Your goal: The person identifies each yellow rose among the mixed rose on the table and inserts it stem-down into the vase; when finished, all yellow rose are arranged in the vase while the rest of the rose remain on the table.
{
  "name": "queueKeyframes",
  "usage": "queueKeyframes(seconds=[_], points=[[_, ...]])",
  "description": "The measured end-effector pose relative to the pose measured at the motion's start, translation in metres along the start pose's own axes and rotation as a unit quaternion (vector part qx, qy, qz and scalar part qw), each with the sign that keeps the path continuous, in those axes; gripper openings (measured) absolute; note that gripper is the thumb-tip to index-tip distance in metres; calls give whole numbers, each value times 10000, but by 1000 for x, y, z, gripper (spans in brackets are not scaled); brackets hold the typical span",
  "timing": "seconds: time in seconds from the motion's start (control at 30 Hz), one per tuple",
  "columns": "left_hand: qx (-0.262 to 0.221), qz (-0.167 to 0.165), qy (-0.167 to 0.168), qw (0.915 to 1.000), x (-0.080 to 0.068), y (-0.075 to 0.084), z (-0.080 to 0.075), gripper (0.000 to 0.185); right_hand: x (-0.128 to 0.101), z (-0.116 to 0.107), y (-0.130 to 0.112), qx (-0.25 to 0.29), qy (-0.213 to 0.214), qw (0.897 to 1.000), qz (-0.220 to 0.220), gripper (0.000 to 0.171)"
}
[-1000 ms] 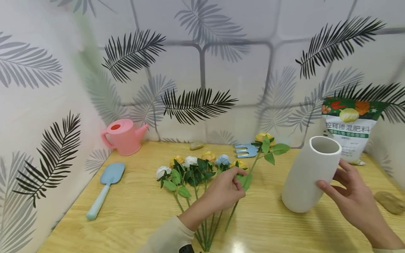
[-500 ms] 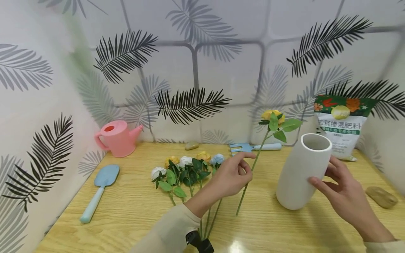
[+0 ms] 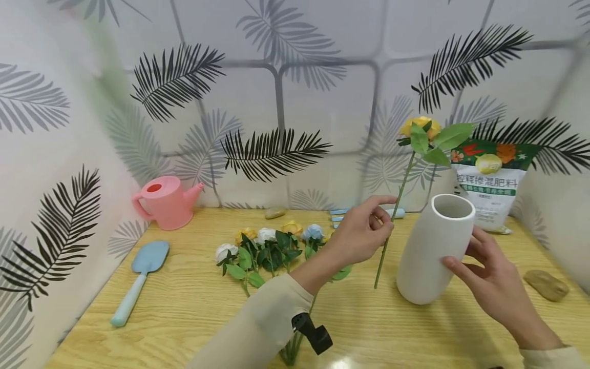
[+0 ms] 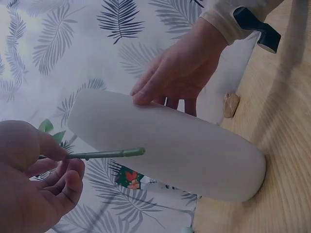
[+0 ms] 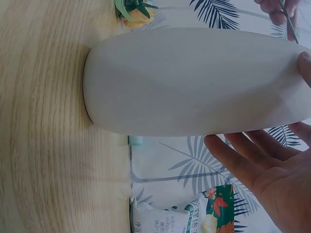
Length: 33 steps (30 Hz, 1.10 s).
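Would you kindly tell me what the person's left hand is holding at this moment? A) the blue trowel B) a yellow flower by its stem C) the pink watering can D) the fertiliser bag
B: the left hand pinches the green stem of the yellow flower, lifted beside the white vase.

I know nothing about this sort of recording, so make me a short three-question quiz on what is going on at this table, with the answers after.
1. True or false: the left hand pinches the stem of the yellow flower, with the stem's lower end clear of the table.
2. What does the right hand steady? A) the pink watering can B) the white vase C) the blue trowel
3. Fill in: the other flowers lie on the table to the ____ of the vase in the head view.

Key
1. True.
2. B; the vase stands tilted, with the fingers on its side.
3. Left.
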<state>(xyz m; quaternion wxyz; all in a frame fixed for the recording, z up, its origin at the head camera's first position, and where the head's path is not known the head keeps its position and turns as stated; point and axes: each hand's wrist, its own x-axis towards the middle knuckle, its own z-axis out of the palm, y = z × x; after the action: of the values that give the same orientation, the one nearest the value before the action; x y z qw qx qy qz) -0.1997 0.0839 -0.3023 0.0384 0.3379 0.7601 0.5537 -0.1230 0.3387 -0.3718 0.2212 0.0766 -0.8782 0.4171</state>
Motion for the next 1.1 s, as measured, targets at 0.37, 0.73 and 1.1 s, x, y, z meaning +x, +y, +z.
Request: queueKeyframes(seconds=[0.37,0.73,1.1], points=[[-65,390,121,9991,36,41,-1,43,1,0,-1,73,51,9999,-112,75],[-427,934,312,9942,67,73,1,40,2,0,-3,89,76,9998,-159,73],[-337,808,370,9955,83,89,3,40,0,-1,-2,107,50,9998,-163,74]])
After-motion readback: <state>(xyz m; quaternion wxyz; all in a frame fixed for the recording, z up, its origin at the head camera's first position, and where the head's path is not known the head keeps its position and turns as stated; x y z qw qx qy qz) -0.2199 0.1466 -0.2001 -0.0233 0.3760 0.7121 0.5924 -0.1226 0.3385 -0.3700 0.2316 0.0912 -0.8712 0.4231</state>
